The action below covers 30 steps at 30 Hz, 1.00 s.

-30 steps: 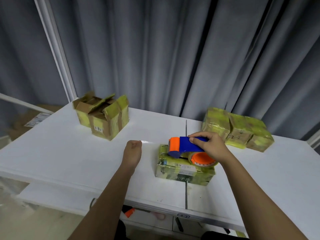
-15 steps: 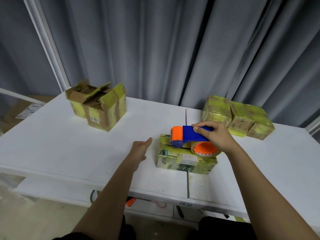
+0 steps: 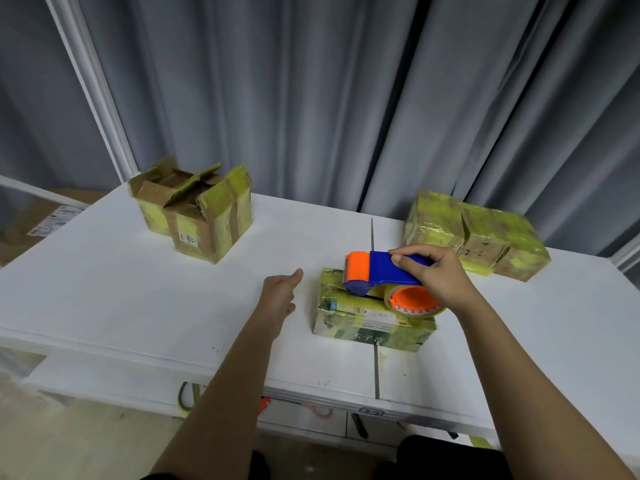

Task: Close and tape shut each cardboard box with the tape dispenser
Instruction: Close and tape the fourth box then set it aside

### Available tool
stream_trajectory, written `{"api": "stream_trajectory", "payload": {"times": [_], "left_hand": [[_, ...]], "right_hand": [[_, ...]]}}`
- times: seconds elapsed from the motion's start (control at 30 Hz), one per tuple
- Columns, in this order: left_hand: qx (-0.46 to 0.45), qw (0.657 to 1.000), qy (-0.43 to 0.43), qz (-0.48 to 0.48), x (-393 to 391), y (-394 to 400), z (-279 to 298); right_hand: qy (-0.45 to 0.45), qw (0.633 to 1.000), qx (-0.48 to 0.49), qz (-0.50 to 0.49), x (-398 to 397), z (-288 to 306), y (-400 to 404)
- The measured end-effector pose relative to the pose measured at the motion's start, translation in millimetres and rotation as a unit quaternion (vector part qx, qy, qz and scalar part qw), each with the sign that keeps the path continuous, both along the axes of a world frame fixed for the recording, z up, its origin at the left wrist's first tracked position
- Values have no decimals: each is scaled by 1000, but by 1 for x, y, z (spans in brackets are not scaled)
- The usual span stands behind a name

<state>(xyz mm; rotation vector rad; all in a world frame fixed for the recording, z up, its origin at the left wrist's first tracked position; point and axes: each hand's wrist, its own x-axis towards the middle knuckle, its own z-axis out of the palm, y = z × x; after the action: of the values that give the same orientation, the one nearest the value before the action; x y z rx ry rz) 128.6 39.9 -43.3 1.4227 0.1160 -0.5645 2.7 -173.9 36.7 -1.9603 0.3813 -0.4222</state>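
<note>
A flat box (image 3: 367, 323) wrapped in yellow-green tape lies closed at the table's middle. On its top rests the blue and orange tape dispenser (image 3: 377, 271), gripped at the handle by my right hand (image 3: 436, 275). My left hand (image 3: 278, 296) hovers just left of that box, apart from it, fingers extended toward the back. An open cardboard box (image 3: 201, 213) with raised flaps stands at the back left. A closed, taped box (image 3: 478, 233) lies at the back right.
The white table (image 3: 138, 299) has a seam running front to back under the middle box. Grey curtains (image 3: 311, 98) hang behind the table. A brown carton (image 3: 38, 220) sits low at the far left, beyond a white post.
My left hand went from a curled fist to extended fingers and came closer to the middle box. My right hand kept its grip on the dispenser on the box top.
</note>
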Motion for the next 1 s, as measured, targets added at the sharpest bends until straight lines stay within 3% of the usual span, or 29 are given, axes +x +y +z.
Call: {"api": "stream_trajectory", "payload": {"times": [0.27,0.5,0.67,1.0], "left_hand": [[-14,996,-53,72,-8,-1,10],[-27,993,-84,76,-5,3,19],[-62,997,-7,34,-2,2,5],[-40,998,33,-44,2,-4,-14]], "right_hand": [[4,1000,0,-2,0,1,1],[11,1000,6,3,0,4,5],[6,1000,15,-4,-3,0,-1],[4,1000,13,-1,-2,-1,-4]]}}
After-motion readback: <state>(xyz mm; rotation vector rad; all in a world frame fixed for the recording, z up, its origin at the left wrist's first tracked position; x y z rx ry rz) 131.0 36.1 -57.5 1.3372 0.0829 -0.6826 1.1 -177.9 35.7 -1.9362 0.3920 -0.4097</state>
